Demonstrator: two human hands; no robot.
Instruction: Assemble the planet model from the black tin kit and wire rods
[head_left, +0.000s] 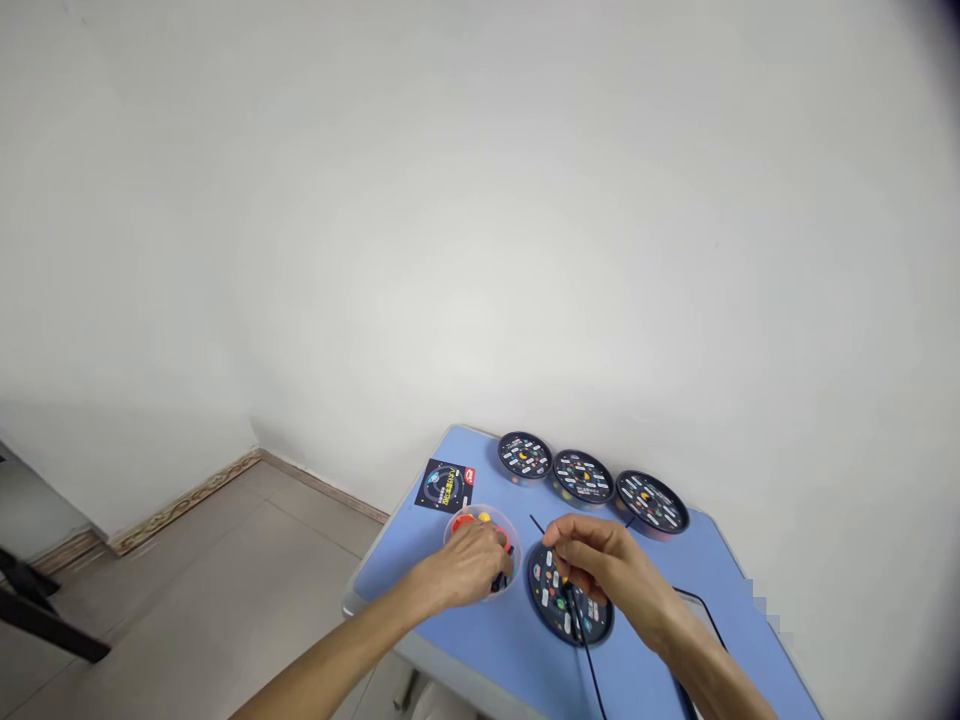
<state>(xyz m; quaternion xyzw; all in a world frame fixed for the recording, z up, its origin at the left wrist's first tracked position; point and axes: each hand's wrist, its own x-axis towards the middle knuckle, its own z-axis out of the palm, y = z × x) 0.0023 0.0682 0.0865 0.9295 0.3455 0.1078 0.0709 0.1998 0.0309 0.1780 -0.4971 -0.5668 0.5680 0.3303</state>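
Observation:
My left hand point(472, 562) reaches into a clear round tub point(517, 560) of small coloured pieces, red, yellow and dark. Its fingers are bent down among them, and what they grip is hidden. My right hand point(592, 555) is pinched on a thin black rod point(536, 523), whose tip sticks out beyond the thumb and forefinger. Under that hand lies a round dark disc point(551, 605) printed with planets and labels, partly covered by the fingers. A long thin black strip point(589, 665) runs from the disc towards me; whether it joins the rod is hidden.
Three round printed tins point(583, 478) stand in a row along the wall side of the blue table point(405, 560). A dark printed card point(445, 486) lies at the far left. A black-edged flat object point(699, 605) is partly behind my right forearm. A white wall rises behind.

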